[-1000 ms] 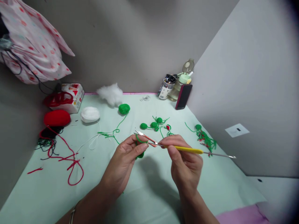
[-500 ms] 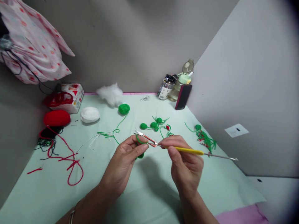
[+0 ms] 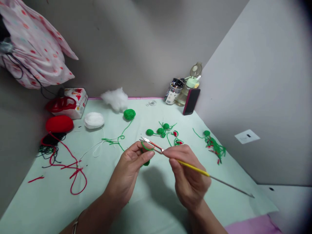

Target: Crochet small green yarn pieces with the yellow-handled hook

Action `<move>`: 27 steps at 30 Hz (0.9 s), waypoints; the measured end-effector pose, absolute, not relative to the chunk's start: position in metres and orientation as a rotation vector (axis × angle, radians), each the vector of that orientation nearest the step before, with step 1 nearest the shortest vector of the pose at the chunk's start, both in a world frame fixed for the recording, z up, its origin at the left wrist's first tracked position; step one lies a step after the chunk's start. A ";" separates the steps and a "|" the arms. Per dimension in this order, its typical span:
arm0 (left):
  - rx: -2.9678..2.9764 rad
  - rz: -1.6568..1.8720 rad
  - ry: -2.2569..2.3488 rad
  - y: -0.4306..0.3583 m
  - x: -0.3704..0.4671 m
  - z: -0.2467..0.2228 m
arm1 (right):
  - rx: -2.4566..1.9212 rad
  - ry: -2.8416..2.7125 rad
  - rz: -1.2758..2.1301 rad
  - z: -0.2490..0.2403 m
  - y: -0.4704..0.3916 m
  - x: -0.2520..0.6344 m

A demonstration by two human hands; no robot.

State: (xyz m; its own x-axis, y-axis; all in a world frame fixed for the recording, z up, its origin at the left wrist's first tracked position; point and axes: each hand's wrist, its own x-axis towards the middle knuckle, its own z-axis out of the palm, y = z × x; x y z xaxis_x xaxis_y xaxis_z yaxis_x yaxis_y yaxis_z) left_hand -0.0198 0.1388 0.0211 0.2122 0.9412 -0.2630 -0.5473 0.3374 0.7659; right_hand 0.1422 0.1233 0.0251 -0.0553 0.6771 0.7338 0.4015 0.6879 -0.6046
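My left hand [image 3: 130, 167] pinches a small green crochet piece [image 3: 146, 163] between thumb and fingers. A strand of green yarn curves over its fingertips, and most of the piece is hidden. My right hand [image 3: 191, 177] grips a crochet hook [image 3: 195, 168] by its yellow handle. Its bare metal end slants down to the right, while the working end is hidden at my right fingertips, close to the left thumb. Just behind both hands lies a pair of thread snips [image 3: 153, 144] with orange-red handles.
Behind are green crocheted balls [image 3: 160, 131] and a green yarn ball [image 3: 129, 114]. White yarn [image 3: 94, 120], red yarn [image 3: 59, 124] and loose strands lie left. Green tassel-like pieces [image 3: 214, 146] lie right. A phone [image 3: 191, 102] leans by a pen cup [image 3: 172, 94] at the back.
My right hand has shifted slightly left, and the hook has tilted so its free end points lower to the right. The left hand stays nearly still.
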 end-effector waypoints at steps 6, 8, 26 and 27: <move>0.625 1.174 0.822 0.137 -0.018 0.020 | -0.869 -1.796 0.136 0.027 0.122 0.139; 0.625 1.162 0.809 0.136 -0.018 0.021 | -0.876 -1.753 0.170 0.026 0.122 0.139; 0.513 1.124 0.792 0.132 -0.016 0.023 | -0.921 -1.800 0.048 0.016 0.127 0.138; 0.483 1.109 0.765 0.133 -0.017 0.023 | -0.916 -1.843 -0.070 0.015 0.126 0.139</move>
